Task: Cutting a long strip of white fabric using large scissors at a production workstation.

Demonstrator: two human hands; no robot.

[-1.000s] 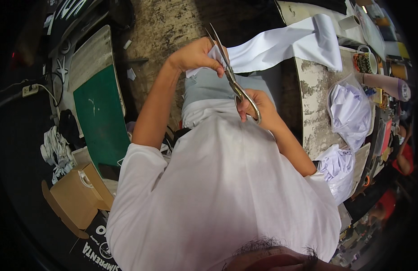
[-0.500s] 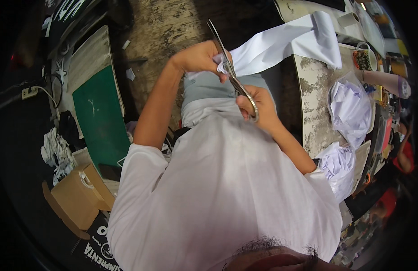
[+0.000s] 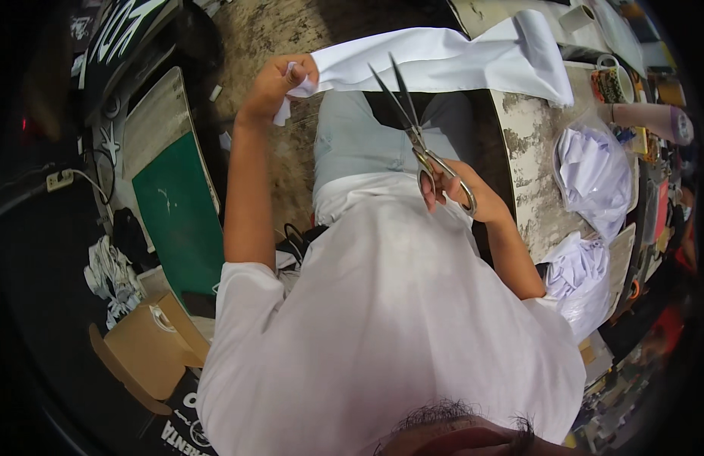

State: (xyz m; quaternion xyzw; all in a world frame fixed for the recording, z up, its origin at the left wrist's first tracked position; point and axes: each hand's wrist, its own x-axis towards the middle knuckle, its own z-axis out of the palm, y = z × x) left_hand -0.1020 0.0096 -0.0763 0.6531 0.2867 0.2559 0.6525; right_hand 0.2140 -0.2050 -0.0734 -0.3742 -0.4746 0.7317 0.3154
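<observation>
My left hand (image 3: 280, 85) is closed on the end of a long strip of white cloth (image 3: 412, 61), a small tail of it hanging below the fingers. From there the cloth stretches to the right over my lap, and its far end lies folded on the worn table. In my right hand (image 3: 462, 190), fingers through the handle loops, is a pair of metal scissors (image 3: 414, 137). Their blades are spread and point up and away from me, the tips just below the cloth's lower edge. I cannot tell whether they touch it.
The worn table (image 3: 534, 182) on my right bears a clear bag of white cloth (image 3: 591, 167), a patterned mug (image 3: 614, 82) and a roll (image 3: 576, 18). On my left are a green mat (image 3: 177, 216) and an open cardboard box (image 3: 150, 346).
My left hand has moved left, drawing the cloth out straighter. The scissors have come away from the left hand, down and right, and their blades have spread.
</observation>
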